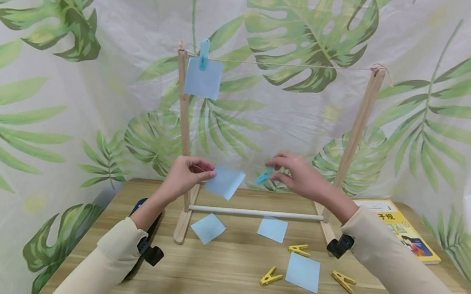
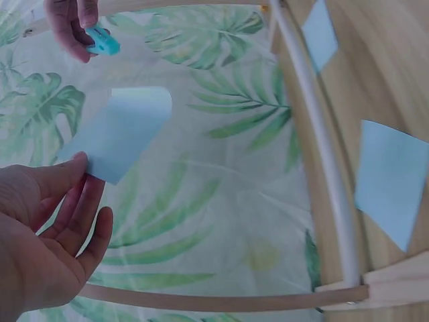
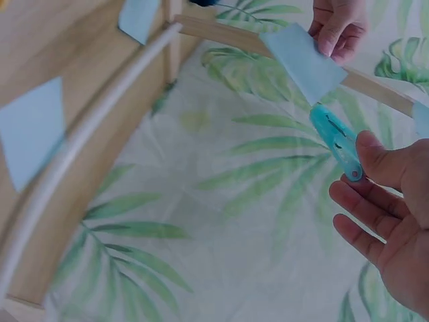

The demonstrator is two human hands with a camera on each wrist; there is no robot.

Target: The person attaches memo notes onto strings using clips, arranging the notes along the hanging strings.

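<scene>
A smooth, thin blue paper square (image 1: pixel 225 181) is in the air above the desk's (image 1: pixel 209 288) back edge, its corner pinched between thumb and fingers of the left hand (image 1: pixel 183 175); no writing shows on it. Just beside it, apart from the paper, the right hand (image 1: pixel 298 174) pinches a glossy teal clothespin (image 1: pixel 265 175), slim and long.

Below, three flat blue squares lie on the wood-grain desk: one (image 1: pixel 208 228) by the left post's foot, one (image 1: pixel 272 229) before the white rod (image 1: pixel 254 213), one (image 1: pixel 303 273) nearer the front. Three yellow V-shaped clothespins (image 1: pixel 271 275) lie near the last.

Two pale wooden posts (image 1: pixel 358 127) carry a thin string (image 1: pixel 289 65); near its left end another teal clothespin (image 1: pixel 204 55) holds up a blue square (image 1: pixel 203 84). At the desk's back right corner lies a yellow-covered book (image 1: pixel 416 233), 子规 readable, smaller print not. Behind hangs a creased, leaf-printed sheet (image 1: pixel 291 124).
</scene>
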